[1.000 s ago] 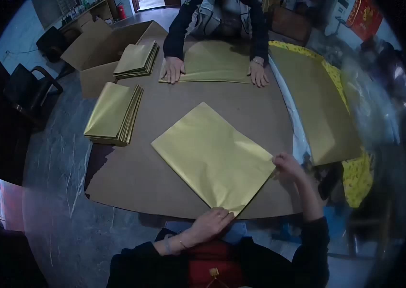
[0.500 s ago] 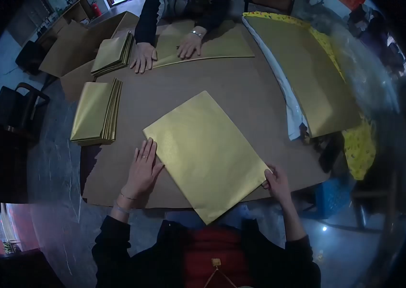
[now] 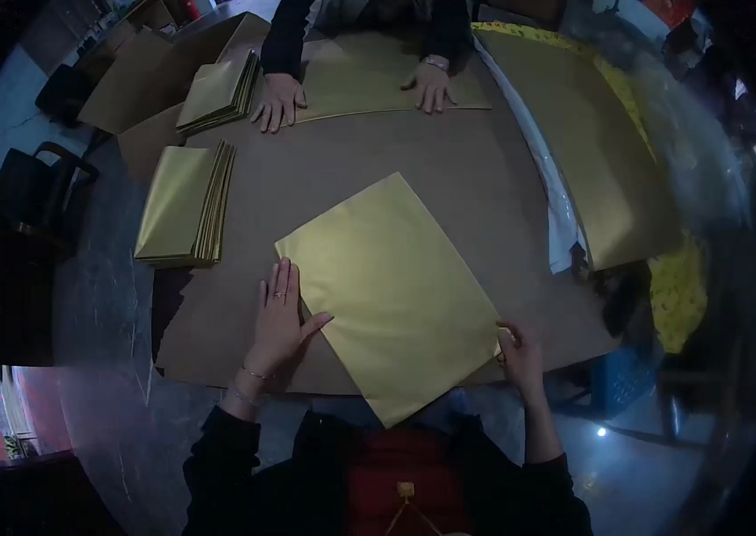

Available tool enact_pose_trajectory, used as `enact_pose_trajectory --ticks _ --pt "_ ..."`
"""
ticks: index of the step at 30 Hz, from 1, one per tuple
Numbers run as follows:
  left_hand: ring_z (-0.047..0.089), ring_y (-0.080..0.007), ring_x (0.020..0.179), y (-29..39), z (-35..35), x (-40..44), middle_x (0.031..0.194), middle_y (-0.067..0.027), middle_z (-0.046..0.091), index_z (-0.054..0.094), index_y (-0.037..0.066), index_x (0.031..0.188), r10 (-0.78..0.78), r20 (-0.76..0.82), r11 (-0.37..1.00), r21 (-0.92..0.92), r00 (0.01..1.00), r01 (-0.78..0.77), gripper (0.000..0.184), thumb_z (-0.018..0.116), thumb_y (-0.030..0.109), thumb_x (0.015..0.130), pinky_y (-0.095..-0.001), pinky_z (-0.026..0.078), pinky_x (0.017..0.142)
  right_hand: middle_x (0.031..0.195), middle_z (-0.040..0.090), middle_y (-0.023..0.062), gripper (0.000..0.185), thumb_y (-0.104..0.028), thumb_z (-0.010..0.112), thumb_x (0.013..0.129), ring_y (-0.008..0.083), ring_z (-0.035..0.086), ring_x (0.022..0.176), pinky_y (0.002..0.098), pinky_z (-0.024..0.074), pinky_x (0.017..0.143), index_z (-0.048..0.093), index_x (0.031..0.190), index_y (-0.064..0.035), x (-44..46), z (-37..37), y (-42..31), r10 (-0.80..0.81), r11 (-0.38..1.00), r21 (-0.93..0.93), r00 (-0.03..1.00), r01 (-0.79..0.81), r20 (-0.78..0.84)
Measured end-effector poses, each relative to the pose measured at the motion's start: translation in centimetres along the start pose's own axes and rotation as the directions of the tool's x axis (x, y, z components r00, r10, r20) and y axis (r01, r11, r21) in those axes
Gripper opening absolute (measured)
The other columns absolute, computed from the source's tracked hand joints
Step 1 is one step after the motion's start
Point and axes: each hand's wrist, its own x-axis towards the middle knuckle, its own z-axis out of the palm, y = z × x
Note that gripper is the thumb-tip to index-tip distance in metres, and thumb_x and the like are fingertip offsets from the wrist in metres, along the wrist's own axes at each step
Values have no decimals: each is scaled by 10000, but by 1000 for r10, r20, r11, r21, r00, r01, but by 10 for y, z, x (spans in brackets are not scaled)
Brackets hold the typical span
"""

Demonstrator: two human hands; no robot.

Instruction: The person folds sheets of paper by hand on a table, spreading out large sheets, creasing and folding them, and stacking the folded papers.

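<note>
A gold paper sheet, apparently folded, lies at an angle before me, its near corner jutting past the table edge. My left hand rests along its left edge, fingers stretched out and the thumb over the paper. At the right corner, my right hand pinches the sheet between thumb and fingers. Across the table, a co-worker's two hands press flat on another gold sheet.
Two stacks of folded gold paper stand on the left beside an open cardboard box. A pile of large gold sheets on white and yellow wrapping lies at right. Brown cardboard covers the table. A blue crate is below the right edge.
My left thumb has moved out over the sheet's edge, and the hand sits slightly further right. My right hand keeps its pinch. One co-worker's hand has slid right along the far sheet.
</note>
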Motion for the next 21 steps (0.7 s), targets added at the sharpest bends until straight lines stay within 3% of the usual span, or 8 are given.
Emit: enact_pose_trajectory --ticks 2,6,7,8,11,15,17,21 --pt "151 -380 1401 1 -1 1 1514 -214 159 148 -37 1449 -27 25 1000 16 999 27 1017 545 636 799 -536 152 1108 854 594 68 223 -86 516 923 101 546 606 259 444 511 584 1129 -37 -1 -7 -9 142 989 -66 978 -133 151" --pt "130 -374 1408 0 -5 -2 1510 -221 161 140 -39 1449 -38 31 999 -10 999 38 1047 540 664 783 -531 125 1117 863 558 100 255 -45 521 885 167 561 684 298 452 565 595 1129 -59 -4 -27 -24 109 993 -72 933 -89 344" --pt "117 -363 1414 1 -5 -3 1515 -221 146 135 -31 1452 -20 28 1000 9 999 20 1068 548 678 769 -523 111 1122 881 547 114 284 -24 532 847 216 557 727 331 453 611 602 1119 -64 -5 -29 -24 -156 955 -185 921 233 356" --pt "103 -351 1420 2 -5 -3 1520 -221 130 130 -24 1456 -2 26 1000 28 1000 1 1089 556 691 754 -516 96 1128 899 535 128 315 -3 544 809 264 553 770 365 454 656 609 1109 -70 -5 -29 -25 -405 802 -279 824 528 395" --pt "98 -345 1422 4 -9 -3 1516 -226 137 144 -31 1450 -14 71 998 55 997 10 1147 568 734 708 -515 94 1129 919 521 152 384 22 562 735 335 526 847 413 430 755 619 1097 -93 -13 -26 -36 -416 697 -413 799 587 434" --pt "100 -343 1422 -1 -7 -1 1511 -227 152 156 -33 1446 20 28 997 68 999 -22 1151 579 733 698 -507 105 1131 973 535 141 405 12 587 710 318 541 856 444 414 774 624 1091 -120 -6 -28 -23 -434 597 -522 792 609 428" --pt "127 -344 1417 1 -9 -1 1507 -222 172 172 -36 1442 27 16 997 70 1000 -28 1134 578 725 706 -503 130 1128 1142 560 127 457 -32 612 689 319 555 999 441 408 868 631 1127 -161 4 -27 -32 -613 353 -579 649 735 449" --pt "181 -326 1406 2 -3 -8 1509 -182 206 201 5 1450 153 -31 984 94 988 -150 997 554 655 780 -498 160 1125 1338 499 82 540 -63 607 685 294 494 1201 446 353 1012 597 1212 -181 33 -30 -58 -639 196 -493 492 848 591"
